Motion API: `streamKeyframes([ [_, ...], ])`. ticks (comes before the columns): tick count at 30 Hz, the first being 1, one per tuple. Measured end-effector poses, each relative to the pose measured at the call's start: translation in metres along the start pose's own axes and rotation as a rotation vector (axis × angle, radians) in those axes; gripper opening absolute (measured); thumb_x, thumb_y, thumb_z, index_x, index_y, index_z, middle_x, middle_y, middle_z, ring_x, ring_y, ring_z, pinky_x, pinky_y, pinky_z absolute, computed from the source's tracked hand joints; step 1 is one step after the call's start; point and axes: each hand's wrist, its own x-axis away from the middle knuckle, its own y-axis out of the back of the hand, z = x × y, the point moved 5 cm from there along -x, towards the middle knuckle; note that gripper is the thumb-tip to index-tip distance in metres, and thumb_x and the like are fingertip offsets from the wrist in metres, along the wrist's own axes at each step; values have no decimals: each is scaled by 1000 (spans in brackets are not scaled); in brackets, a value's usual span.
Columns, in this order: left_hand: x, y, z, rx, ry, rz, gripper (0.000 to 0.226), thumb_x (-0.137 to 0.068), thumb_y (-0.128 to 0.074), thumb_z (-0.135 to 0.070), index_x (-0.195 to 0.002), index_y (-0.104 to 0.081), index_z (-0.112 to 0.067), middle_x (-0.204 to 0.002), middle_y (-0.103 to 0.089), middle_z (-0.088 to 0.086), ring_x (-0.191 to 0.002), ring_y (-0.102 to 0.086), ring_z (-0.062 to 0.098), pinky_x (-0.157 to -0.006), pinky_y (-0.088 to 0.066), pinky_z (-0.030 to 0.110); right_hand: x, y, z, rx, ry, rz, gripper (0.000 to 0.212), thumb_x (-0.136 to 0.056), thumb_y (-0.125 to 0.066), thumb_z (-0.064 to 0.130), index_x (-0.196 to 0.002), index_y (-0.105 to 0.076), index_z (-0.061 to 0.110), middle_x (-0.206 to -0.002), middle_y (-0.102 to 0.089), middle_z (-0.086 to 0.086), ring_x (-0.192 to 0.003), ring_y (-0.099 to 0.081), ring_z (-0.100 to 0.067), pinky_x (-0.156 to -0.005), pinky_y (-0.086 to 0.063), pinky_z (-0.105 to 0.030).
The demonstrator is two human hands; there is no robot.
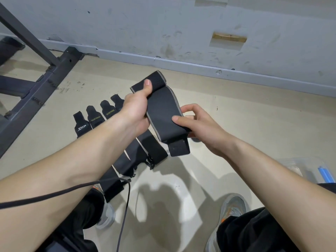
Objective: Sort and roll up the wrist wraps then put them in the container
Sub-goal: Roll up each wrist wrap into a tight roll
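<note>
The step in hand looks like the rolling of one wrap [161, 113]. It is held up off the floor [236, 115] between both hands, about mid-scene, above the other wraps [94, 119]. The left hand [135, 113] grips its far end, fingers curled under the band and thumb pressed on top, where the end is turned over on itself in a first fold. The right hand [198, 124] pinches the near part, thumb on the upper face and fingers behind it, so the band runs fairly straight between the two hands.

The next move, as I judge it, calls for turning the far fold over and over toward the near end. The right hand would feed the band and keep it taut so the edges line up, since a slack turn would likely give a loose, skewed roll. The roll then has to go to the container [300, 166], a clear box at the near right, just beyond the right forearm. Its contents are too blurred to tell, apart from something blue.

The wrap is a wide black band with pale grey edging along both long sides. The folded far end shows a ribbed weave, and a narrower plain black tab hangs at the near end. It looks limp and bends freely. The other wraps lie flat in a row at the left, some with printed lettering.
</note>
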Motion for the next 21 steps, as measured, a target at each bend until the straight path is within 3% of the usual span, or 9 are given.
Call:
streamKeyframes([
  [4,-14,13,-11,74,3,-45,51,-96,-66,-48,-130,-62,-10,-111,-77,13,-94,-77,33,-82,-61,58,-2,-4,0,-25,84,100,23,-99,-65,22,-106,-44,27,-91,-63,0,-68,-61,-6,-60,-45,-13],
  [6,-20,18,-15,120,-4,-61,51,-96,-67,-47,-131,-62,-10,-113,-76,14,-97,-76,35,-85,-60,59,-2,-7,3,-63,141,150,15,-97,-68,18,-106,-57,22,-98,-69,-2,-85,-69,-17,-74,-53,-23],
  [9,-26,25,-20,163,-22,-94,47,-97,-66,-44,-130,-63,-10,-113,-76,14,-98,-76,34,-88,-59,59,-3,-9,2,-27,220,174,29,-93,-71,9,-122,-68,11,-120,-73,-13,-112,-68,-33,-97,-55,-43],
  [11,-27,27,-25,182,-45,-113,43,-98,-66,-40,-127,-65,-8,-110,-77,14,-96,-76,33,-87,-59,59,-3,-9,2,3,222,145,22,-99,-65,10,-121,-68,10,-114,-74,-14,-101,-69,-23,-86,-58,-35],
  [14,-27,30,-29,156,-99,-165,39,-98,-67,-36,-123,-64,-7,-109,-77,11,-93,-77,28,-84,-63,51,-1,-8,7,-18,197,127,17,-107,-51,11,-114,-67,12,-88,-74,4,-75,-66,-10,-62,-50,-16],
  [17,-30,34,-31,85,-147,-238,46,-96,-69,-41,-127,-57,-9,-116,-73,8,-94,-76,24,-80,-64,46,-2,-4,9,-66,219,90,13,-107,-47,6,-104,-60,6,-62,-64,15,-53,-58,-1,-52,-44,-11],
  [19,-30,39,-33,36,-171,-290,45,-92,-71,-49,-119,-55,-17,-120,-68,7,-100,-74,24,-81,-64,45,-1,-5,9,-89,191,77,16,-107,-47,7,-94,-57,6,-59,-61,14,-48,-55,-1,-50,-43,-11],
  [21,-30,45,-35,-15,-183,-338,48,-80,-70,-62,-104,-49,-26,-120,-63,4,-109,-68,26,-88,-61,45,0,-6,6,-85,129,78,21,-106,-53,15,-90,-58,3,-70,-67,-3,-56,-61,-13,-50,-43,-15],
])
